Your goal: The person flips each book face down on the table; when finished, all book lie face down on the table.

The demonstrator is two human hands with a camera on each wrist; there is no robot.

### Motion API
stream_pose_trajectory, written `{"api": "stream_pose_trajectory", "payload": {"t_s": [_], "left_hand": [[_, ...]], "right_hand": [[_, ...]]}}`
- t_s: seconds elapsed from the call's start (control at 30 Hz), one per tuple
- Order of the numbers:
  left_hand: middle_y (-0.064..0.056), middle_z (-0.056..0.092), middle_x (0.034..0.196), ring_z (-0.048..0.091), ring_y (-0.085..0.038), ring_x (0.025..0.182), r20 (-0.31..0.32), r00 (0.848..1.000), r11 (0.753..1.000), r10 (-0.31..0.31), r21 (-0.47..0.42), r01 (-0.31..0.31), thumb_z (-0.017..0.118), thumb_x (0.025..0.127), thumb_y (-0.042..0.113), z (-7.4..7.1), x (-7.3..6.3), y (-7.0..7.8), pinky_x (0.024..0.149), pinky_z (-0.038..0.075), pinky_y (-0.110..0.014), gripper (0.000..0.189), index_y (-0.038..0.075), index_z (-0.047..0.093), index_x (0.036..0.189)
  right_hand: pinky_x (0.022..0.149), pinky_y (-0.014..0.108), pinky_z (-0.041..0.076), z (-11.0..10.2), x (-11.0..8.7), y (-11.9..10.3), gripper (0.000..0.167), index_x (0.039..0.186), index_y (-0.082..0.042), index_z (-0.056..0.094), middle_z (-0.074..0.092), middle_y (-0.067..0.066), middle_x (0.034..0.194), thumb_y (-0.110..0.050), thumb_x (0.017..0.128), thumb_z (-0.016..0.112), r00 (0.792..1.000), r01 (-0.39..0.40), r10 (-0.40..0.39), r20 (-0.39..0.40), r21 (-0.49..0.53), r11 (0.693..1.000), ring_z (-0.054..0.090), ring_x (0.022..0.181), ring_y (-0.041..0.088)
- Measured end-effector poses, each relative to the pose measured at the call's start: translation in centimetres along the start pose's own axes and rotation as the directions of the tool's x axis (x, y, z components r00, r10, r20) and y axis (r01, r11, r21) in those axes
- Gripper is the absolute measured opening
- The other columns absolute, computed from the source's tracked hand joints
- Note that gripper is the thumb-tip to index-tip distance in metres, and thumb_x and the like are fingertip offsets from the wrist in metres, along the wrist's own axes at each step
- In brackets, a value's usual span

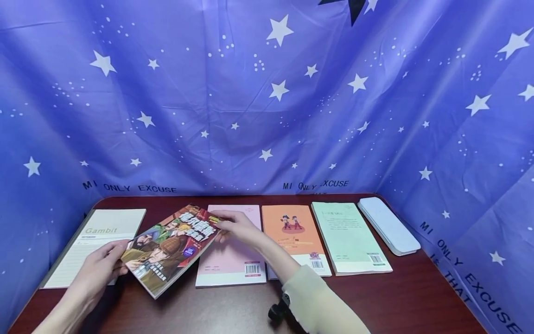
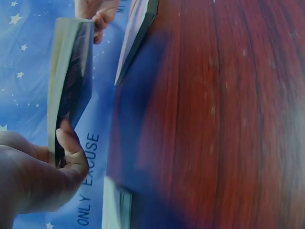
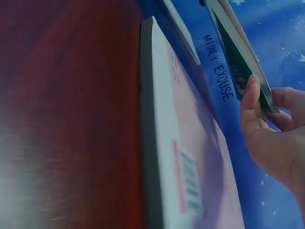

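A colourful comic-style book (image 1: 171, 246), its illustrated cover facing up, is held tilted above the table between both hands. My left hand (image 1: 100, 264) grips its lower left edge, thumb over the cover. On the opposite side my right hand (image 1: 238, 227) pinches the upper right edge. In the left wrist view the book (image 2: 74, 71) is seen edge-on, raised off the wood, with the left hand (image 2: 43, 171) around one end. The right wrist view has the right hand (image 3: 276, 129) pinching a corner of the book (image 3: 243, 57) beside its dark green underside.
Along the table (image 1: 233, 311) lie a "Gambit" notebook (image 1: 100, 227), partly behind the left hand, a pink book (image 1: 225, 264), an orange book (image 1: 292, 222), a green book (image 1: 354, 236) and a white case (image 1: 388, 227). Blue starry cloth (image 1: 233, 102) hangs behind and at the sides.
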State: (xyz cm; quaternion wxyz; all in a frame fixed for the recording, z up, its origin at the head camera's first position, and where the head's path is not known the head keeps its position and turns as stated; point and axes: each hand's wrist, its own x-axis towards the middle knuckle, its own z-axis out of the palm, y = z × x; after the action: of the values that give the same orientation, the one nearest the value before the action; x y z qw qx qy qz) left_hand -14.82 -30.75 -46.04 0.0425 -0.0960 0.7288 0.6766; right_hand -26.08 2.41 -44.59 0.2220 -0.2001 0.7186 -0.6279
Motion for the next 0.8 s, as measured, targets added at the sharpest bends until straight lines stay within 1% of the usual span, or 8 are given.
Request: {"api": "stream_pose_trajectory", "payload": {"t_s": [0.1,0.2,0.33,0.43,0.5,0.57,0.67,0.8], "left_hand": [[0.016,0.067,0.084,0.061,0.001,0.074,0.004,1.0,0.999,0.027,-0.03,-0.027,0.043,0.111,0.031,1.3,0.2,0.2,0.064,0.055,-0.018,0.023,0.037,0.063,0.102],[0.016,0.068,0.087,0.061,0.001,0.076,0.022,0.999,0.996,0.04,-0.086,-0.038,0.04,0.112,0.034,2.8,0.5,0.6,0.065,0.054,-0.017,0.026,0.038,0.064,0.103],[0.017,0.07,0.089,0.062,0.001,0.078,0.052,0.997,0.987,0.052,-0.155,-0.043,0.035,0.112,0.035,4.9,0.8,1.4,0.068,0.054,-0.016,0.029,0.039,0.064,0.107],[0.018,0.07,0.091,0.061,0.001,0.079,0.063,0.997,0.983,0.053,-0.18,-0.041,0.036,0.113,0.033,6.5,1.0,2.2,0.071,0.054,-0.016,0.029,0.028,0.062,0.125],[0.019,0.069,0.091,0.061,0.002,0.08,0.061,0.997,0.983,0.047,-0.179,-0.035,0.036,0.113,0.031,7.4,1.1,2.7,0.072,0.054,-0.016,0.036,0.016,0.054,0.14],[0.02,0.068,0.09,0.061,0.002,0.081,0.053,0.998,0.983,0.034,-0.181,-0.024,0.037,0.113,0.029,8.3,1.2,3.2,0.074,0.054,-0.015,0.045,0.005,0.043,0.15],[0.02,0.067,0.09,0.062,0.003,0.082,0.039,0.999,0.982,0.021,-0.189,-0.014,0.038,0.113,0.027,9.6,1.4,3.7,0.075,0.054,-0.015,0.052,-0.003,0.034,0.155],[0.018,0.067,0.087,0.061,0.002,0.08,0.017,1.0,0.97,0.013,-0.243,-0.008,0.039,0.113,0.024,11.4,1.8,4.3,0.074,0.054,-0.016,0.048,-0.004,0.038,0.152]], "right_hand": [[0.073,0.022,0.062,-0.7,-1.5,0.4,0.053,0.153,-0.002,0.045,0.065,0.034,0.126,-0.009,0.102,0.058,1.0,-0.005,0.007,-0.016,0.105,0.994,0.069,0.073,0.009],[0.074,0.021,0.061,-1.7,-3.0,0.6,0.055,0.153,-0.001,0.045,0.065,0.032,0.127,-0.009,0.101,0.06,0.999,-0.001,0.011,-0.049,0.201,0.979,0.069,0.076,0.01],[0.074,0.02,0.061,-3.1,-4.7,0.9,0.054,0.149,0.004,0.047,0.074,0.014,0.11,-0.008,0.099,0.062,0.99,0.001,0.046,-0.137,0.324,0.946,0.07,0.076,0.009],[0.073,0.018,0.06,-3.9,-5.9,1.0,0.053,0.148,0.009,0.045,0.076,0.002,0.097,-0.006,0.099,0.061,0.978,0.02,0.068,-0.198,0.411,0.911,0.07,0.075,0.008],[0.072,0.017,0.06,-4.4,-6.5,1.0,0.053,0.148,0.011,0.043,0.076,0.0,0.093,-0.006,0.1,0.06,0.974,0.033,0.071,-0.214,0.448,0.893,0.07,0.074,0.007],[0.072,0.016,0.06,-4.9,-7.2,1.0,0.052,0.147,0.011,0.043,0.076,0.0,0.093,-0.007,0.101,0.059,0.973,0.049,0.064,-0.222,0.469,0.882,0.07,0.075,0.006],[0.072,0.017,0.06,-5.6,-8.1,1.1,0.039,0.139,0.005,0.054,0.076,0.001,0.092,-0.009,0.103,0.058,0.968,0.071,0.063,-0.244,0.502,0.862,0.07,0.075,0.007],[0.072,0.017,0.06,-6.5,-9.2,1.1,0.017,0.115,-0.007,0.069,0.077,0.002,0.092,-0.008,0.104,0.056,0.948,0.105,0.079,-0.307,0.538,0.836,0.071,0.075,0.008]]}}
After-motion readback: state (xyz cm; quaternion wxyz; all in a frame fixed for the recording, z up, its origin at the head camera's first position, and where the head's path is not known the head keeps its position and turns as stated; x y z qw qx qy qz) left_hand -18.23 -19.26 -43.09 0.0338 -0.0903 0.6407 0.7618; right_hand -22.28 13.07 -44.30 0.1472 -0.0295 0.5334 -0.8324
